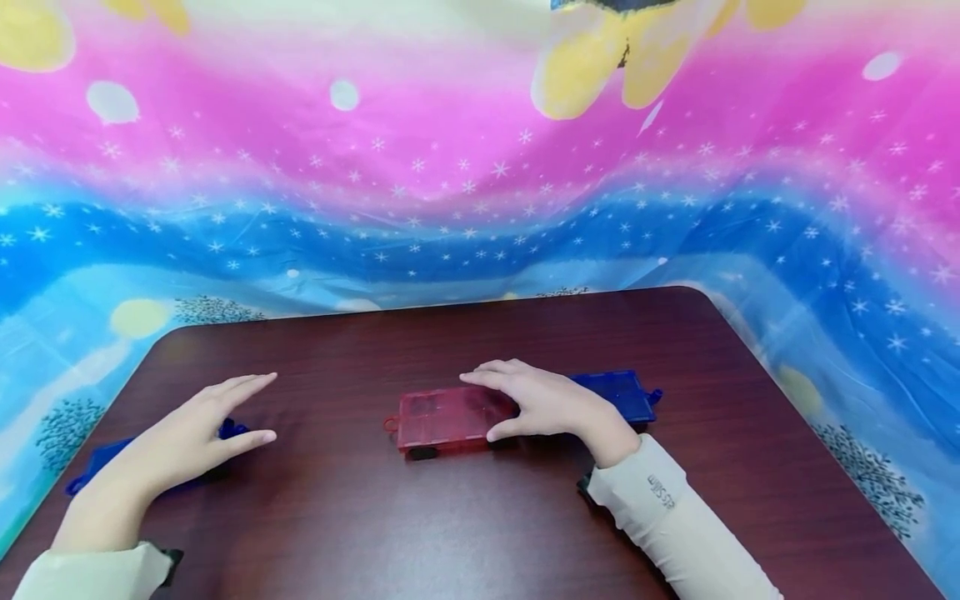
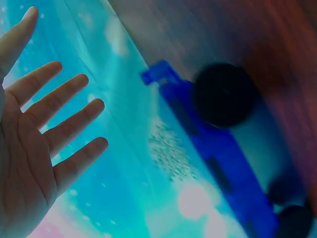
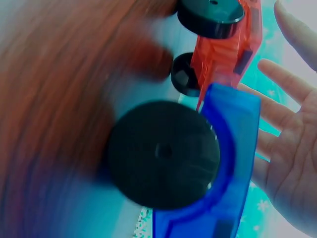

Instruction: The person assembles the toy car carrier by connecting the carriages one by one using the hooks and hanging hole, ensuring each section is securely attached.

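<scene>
My left hand point(image 1: 183, 433) is held out with straight fingers, thumb apart, and holds nothing. Partly hidden behind it is a blue toy wagon point(image 1: 108, 458) with black wheels and small hooks at its ends; the left wrist view shows this wagon point(image 2: 218, 158) apart from the fingers. A translucent red toy wagon point(image 1: 442, 417) with a loop at its left end sits near the table's middle. Another blue toy wagon point(image 1: 615, 393) stands just right of it; their joint is hidden. Over the two, my right hand point(image 1: 551, 404) hovers with extended fingers; whether it touches them I cannot tell.
The wagons stand on a dark red-brown wooden table point(image 1: 345, 525) with rounded far corners. Behind and beside it hangs a pink and blue patterned cloth point(image 1: 450, 208). Each wrist wears a dark strap under a pale sleeve point(image 1: 675, 508).
</scene>
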